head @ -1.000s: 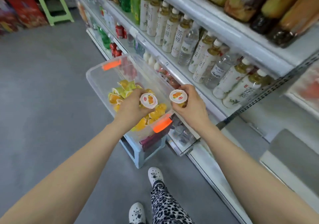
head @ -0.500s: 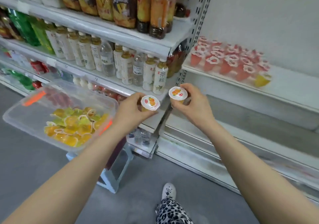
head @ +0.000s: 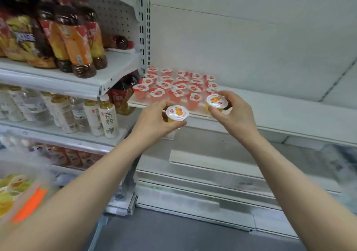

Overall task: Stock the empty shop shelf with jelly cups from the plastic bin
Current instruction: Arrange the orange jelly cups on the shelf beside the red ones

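Receiving shelf (head: 280, 113): white flat metal; red jelly cups (head: 173, 86) stood clustered at its left end.
Plastic bin (head: 29, 165): clear, blurred, now pushed to the lower-left corner.
Left hand (head: 154, 123): fingers curled round an orange jelly cup (head: 177, 113), just below the shelf edge.
Right hand (head: 237, 113): pinched a second orange cup (head: 215, 101), round and foil-lidded, nearer the shelf than before.

The white metal shelf (head: 280, 113) lies bare to the right of the cluster of pink, foil-lidded jelly cups (head: 173, 86), which crowds its left end against the perforated white upright (head: 144, 38).
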